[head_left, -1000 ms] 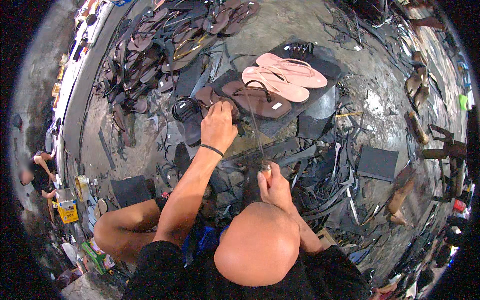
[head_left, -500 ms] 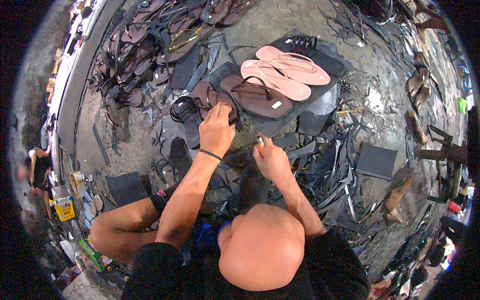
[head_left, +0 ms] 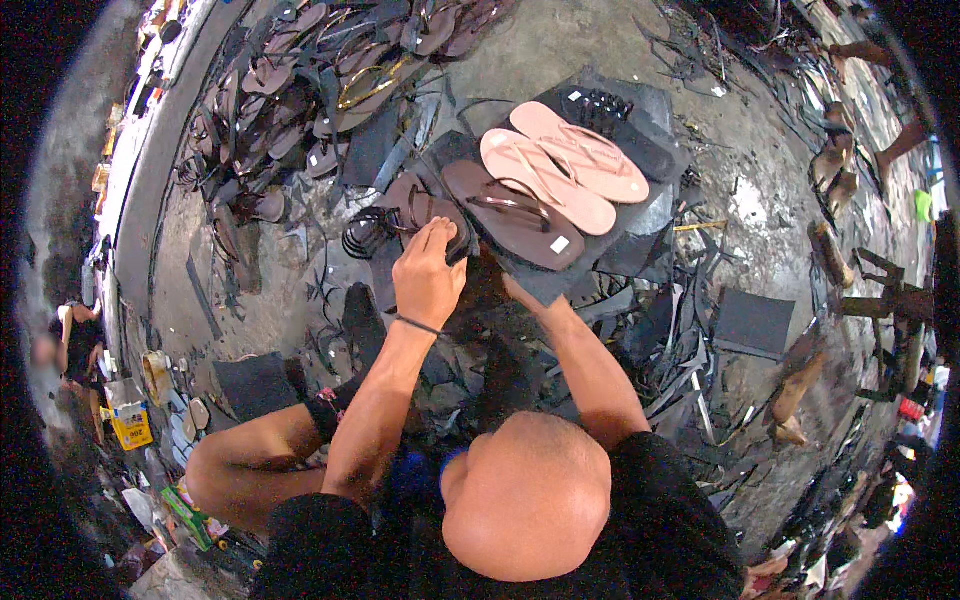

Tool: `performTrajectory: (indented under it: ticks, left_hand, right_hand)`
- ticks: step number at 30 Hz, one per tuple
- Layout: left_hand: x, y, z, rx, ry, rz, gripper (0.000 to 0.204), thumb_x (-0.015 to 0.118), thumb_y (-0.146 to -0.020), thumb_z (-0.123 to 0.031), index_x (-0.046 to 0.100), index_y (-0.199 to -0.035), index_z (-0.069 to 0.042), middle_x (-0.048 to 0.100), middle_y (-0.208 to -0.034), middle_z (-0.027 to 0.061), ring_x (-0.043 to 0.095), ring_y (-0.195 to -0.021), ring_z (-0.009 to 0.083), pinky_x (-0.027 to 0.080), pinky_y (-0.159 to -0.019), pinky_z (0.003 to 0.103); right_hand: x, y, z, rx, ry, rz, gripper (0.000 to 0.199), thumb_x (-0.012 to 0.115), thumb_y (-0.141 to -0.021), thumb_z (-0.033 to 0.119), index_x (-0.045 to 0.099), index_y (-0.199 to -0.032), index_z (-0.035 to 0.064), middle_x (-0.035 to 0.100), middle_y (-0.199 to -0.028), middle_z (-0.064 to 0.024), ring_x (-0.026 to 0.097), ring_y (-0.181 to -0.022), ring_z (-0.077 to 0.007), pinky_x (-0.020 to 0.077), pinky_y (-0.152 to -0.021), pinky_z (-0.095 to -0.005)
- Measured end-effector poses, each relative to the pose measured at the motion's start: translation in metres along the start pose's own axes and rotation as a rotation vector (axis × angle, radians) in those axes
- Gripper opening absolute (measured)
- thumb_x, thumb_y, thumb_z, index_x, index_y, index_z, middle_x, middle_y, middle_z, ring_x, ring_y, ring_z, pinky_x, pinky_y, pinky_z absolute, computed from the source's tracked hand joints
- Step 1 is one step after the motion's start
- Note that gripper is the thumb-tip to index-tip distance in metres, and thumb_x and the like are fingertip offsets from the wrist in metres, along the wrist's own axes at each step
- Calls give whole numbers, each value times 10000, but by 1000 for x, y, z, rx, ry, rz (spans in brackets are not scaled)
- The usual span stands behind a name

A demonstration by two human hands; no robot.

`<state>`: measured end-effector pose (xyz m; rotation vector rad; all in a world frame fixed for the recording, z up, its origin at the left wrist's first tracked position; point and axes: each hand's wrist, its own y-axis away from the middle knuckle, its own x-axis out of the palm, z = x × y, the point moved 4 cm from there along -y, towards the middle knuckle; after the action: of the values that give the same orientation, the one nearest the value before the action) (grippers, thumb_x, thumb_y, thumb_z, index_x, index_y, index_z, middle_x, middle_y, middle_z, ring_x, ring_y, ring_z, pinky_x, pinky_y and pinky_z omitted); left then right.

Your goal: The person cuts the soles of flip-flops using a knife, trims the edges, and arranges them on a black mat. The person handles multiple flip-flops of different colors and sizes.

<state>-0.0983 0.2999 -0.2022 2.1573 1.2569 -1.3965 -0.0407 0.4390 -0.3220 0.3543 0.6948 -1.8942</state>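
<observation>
A brown flip-flop [head_left: 412,197] lies under the fingers of my left hand [head_left: 430,278], which grip its near end on a black sheet. Mostly hidden below the corner of a dark rubber sheet [head_left: 548,288] is my right hand [head_left: 522,294]; its fingers and anything in them are out of sight. On that sheet rests a second brown flip-flop [head_left: 500,222] with a glossy strap and a white label. Beside it are two pink flip-flops [head_left: 545,178], partly overlapping. Black looped straps [head_left: 368,230] sit left of my left hand, and more black straps [head_left: 600,104] at the far right.
A heap of dark flip-flops [head_left: 290,90] fills the far left. Black offcuts [head_left: 690,370] are strewn over the floor on the right, near a square dark sheet [head_left: 752,322]. A yellow container [head_left: 130,425] stands at the left rim. Pieces of wood [head_left: 797,395] lie right.
My right hand, which showed a wooden-handled tool, has gone forward under the rubber sheet. That sheet and the sandals on it have shifted and turned slightly. My left hand stays on the flip-flop.
</observation>
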Motion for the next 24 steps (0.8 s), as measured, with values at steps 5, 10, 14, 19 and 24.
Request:
performTrajectory:
  ticks: [5, 10, 14, 19, 24]
  left_hand:
    - [-81, 25, -32, 59, 34, -95, 474, 787, -665, 20, 644, -1117, 20, 695, -1141, 176, 682, -1053, 327, 547, -910, 380]
    - [-194, 60, -33, 26, -228, -371, 346, 782, -779, 5, 654, -1100, 21, 716, -1102, 178, 695, -1017, 354, 545, -908, 399]
    - [-222, 57, 17, -59, -435, -238, 416, 754, -814, -69, 617, -1199, 7, 601, -1305, 222, 553, -1237, 405, 423, -1069, 458]
    - [-94, 24, 46, 22, -220, 238, 572, 738, -831, -179, 515, -1326, 0, 532, -1362, 233, 451, -1326, 405, 353, -1129, 462]
    - [65, -28, 51, 530, -456, 434, 854, 803, -752, -212, 369, -1477, -90, 367, -1529, 148, 327, -1433, 370, 334, -1167, 459]
  right_hand:
    - [86, -54, 6, 572, -738, 244, 294, 517, -988, 311, 614, -956, 35, 676, -890, -185, 653, -850, -364, 511, -740, -410]
    - [66, -72, 92, 509, -416, 148, 433, 585, -968, 387, 502, -1038, -33, 658, -845, -325, 649, -823, -519, 497, -708, -564]
    - [-23, -9, 105, 599, -226, -68, 358, 563, -986, 362, 519, -1016, 8, 646, -792, -276, 649, -751, -497, 499, -672, -565]
    - [-143, 130, 20, 603, 591, -108, 304, 533, -996, 250, 573, -1145, -11, 589, -1085, -240, 643, -879, -450, 540, -714, -518]
    - [-130, 114, 54, 531, 664, -125, 524, 723, -790, 167, 553, -1259, 6, 595, -1172, -188, 552, -1145, -383, 422, -987, -483]
